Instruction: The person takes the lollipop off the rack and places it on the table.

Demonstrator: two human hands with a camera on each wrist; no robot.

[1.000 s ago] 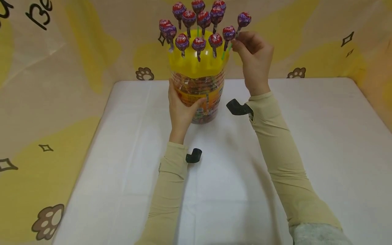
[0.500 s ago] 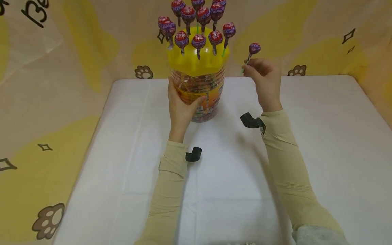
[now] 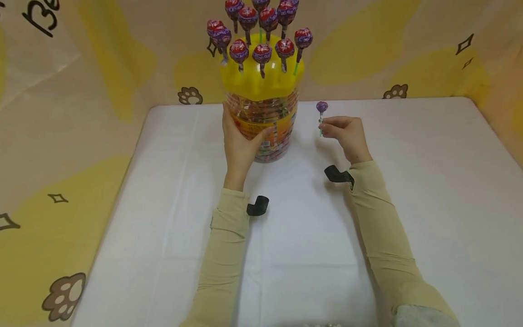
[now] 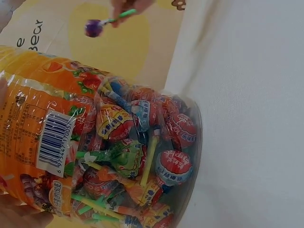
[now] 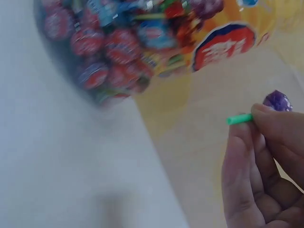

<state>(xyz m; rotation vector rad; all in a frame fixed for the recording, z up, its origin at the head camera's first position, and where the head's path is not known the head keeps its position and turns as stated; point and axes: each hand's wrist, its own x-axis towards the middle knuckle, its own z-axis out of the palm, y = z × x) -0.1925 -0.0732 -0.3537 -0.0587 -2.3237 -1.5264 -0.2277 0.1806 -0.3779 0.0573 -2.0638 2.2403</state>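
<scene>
Between thumb and fingers, my right hand (image 3: 345,134) pinches a purple-wrapped lollipop (image 3: 322,107) by its green stick, head up, just right of the jar. The stick's lower end sticks out past the fingertips in the right wrist view. My left hand (image 3: 241,145) grips the side of a clear plastic jar (image 3: 282,147) with a yellow lid (image 3: 261,88), thumb across the orange label. Several red and purple lollipops (image 3: 262,53) stand upright in the lid. Through the jar wall, many wrapped lollipops (image 4: 174,166) show inside in the left wrist view.
The jar stands toward the back of a white-covered table (image 3: 302,236). Behind and beside the table hangs a beige and yellow patterned cloth (image 3: 359,54). A black camera mount (image 3: 258,206) sits at the left wrist, another mount (image 3: 338,174) at the right.
My right hand has drawn the lollipop away from the lid's right edge and brought it down beside the jar. My left hand keeps its hold on the jar.
</scene>
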